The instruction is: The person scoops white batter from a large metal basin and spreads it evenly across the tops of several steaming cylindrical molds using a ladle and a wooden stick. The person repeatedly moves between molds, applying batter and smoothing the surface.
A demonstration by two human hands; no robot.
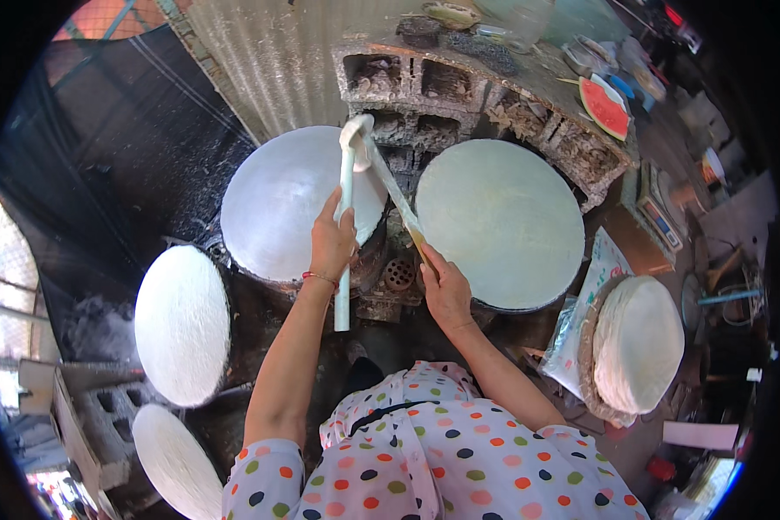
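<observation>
My left hand [333,242] grips a pale, pipe-like handle [346,172] that runs up to a curved, batter-coated head [356,126]. In my right hand [447,289] is a wooden stick [393,190], bare brown near the grip and whitish further up. The two tools meet above the left griddle [292,208], a round, pale grey plate; which one carries the coated lower edge there is unclear. To the right, a second round griddle [502,224] is covered by a thin, smooth, cream-coloured layer. A red band circles my left wrist.
Concrete blocks [422,97] wall the back, with a cut watermelon piece [603,107] on top. At right, a stack of thin white sheets [640,344] lies on a round woven base near a printed plastic bag [588,312]. Two white round surfaces [182,325] stand at left, with vapour nearby.
</observation>
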